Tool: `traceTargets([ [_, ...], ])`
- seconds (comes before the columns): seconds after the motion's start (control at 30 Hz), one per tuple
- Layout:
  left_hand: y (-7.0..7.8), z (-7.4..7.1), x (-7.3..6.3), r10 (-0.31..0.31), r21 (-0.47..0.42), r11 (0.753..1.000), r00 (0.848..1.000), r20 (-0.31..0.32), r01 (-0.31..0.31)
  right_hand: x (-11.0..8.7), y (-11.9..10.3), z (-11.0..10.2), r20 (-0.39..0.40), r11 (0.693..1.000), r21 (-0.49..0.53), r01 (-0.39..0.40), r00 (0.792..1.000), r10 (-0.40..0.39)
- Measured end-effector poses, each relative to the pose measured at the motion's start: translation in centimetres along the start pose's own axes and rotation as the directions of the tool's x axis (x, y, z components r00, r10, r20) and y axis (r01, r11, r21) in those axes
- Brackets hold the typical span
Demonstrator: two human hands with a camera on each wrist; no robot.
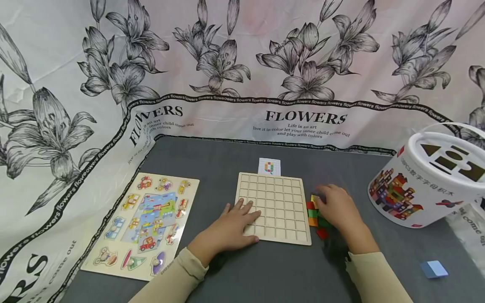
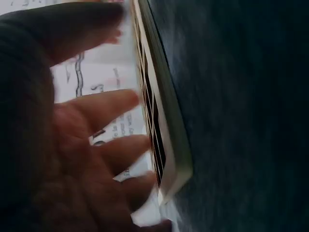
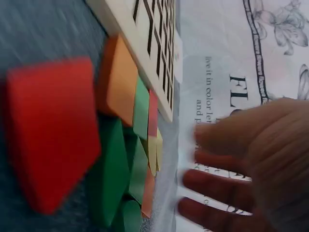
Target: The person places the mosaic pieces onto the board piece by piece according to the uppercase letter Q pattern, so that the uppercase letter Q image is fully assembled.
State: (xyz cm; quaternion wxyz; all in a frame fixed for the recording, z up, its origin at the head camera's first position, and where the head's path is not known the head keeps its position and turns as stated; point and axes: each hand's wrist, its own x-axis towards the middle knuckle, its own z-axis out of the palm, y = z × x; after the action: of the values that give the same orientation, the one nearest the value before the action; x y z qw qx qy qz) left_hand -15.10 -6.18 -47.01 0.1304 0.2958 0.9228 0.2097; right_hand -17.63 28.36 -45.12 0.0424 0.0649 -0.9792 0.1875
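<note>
A wooden grid board [image 1: 282,210] of shallow square cells lies at the centre of the head view. My left hand [image 1: 231,227] rests with spread fingers on its left side. In the left wrist view, the board's edge [image 2: 174,164] runs past the fingertips. Small coloured blocks lie along the board's right edge, among them an orange block [image 3: 118,79], a red block [image 3: 53,130] and a dark green block [image 3: 108,169]. Over the far end of this group hovers my right hand [image 1: 339,208], its fingers extended and apart from the blocks in the right wrist view.
A printed card [image 1: 269,167] with a coloured letter Q touches the board's far edge. To the left lies a wooden knob puzzle [image 1: 189,189]. A large white bucket [image 1: 394,155] with a shape-sorter lid stands at right; a blue block [image 1: 434,269] lies nearer me.
</note>
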Motion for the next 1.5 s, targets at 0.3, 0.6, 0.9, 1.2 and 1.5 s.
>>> traceTargets([
  [0.3, 0.0, 0.1, -0.2, -0.042, 0.056, 0.998, 0.999, 0.012, 0.041, 1.1, 0.0, 0.8, 0.093, 0.999, 0.038, 0.003, 0.996, -0.007],
  [0.6, 0.1, 0.4, -0.2, -0.068, 0.031, 0.997, 0.997, 0.022, 0.068, 1.2, 0.1, 1.1, 0.136, 0.996, 0.071, -0.049, 0.990, 0.039],
  [0.9, 0.1, 0.6, 0.0, -0.075, 0.036, 0.997, 0.997, 0.022, 0.075, 1.9, 0.1, 1.3, 0.197, 0.989, 0.120, -0.089, 0.978, 0.064],
  [1.2, 0.3, 0.4, 0.0, -0.075, 0.044, 0.996, 0.997, 0.027, 0.074, 1.9, -0.4, 0.4, 0.165, 0.974, 0.210, -0.084, 0.985, 0.050],
  [1.5, 0.6, 0.4, 0.3, -0.075, 0.059, 0.996, 0.997, 0.029, 0.073, 6.5, -6.9, 1.3, 0.128, 0.955, 0.283, 0.086, 0.984, -0.127],
])
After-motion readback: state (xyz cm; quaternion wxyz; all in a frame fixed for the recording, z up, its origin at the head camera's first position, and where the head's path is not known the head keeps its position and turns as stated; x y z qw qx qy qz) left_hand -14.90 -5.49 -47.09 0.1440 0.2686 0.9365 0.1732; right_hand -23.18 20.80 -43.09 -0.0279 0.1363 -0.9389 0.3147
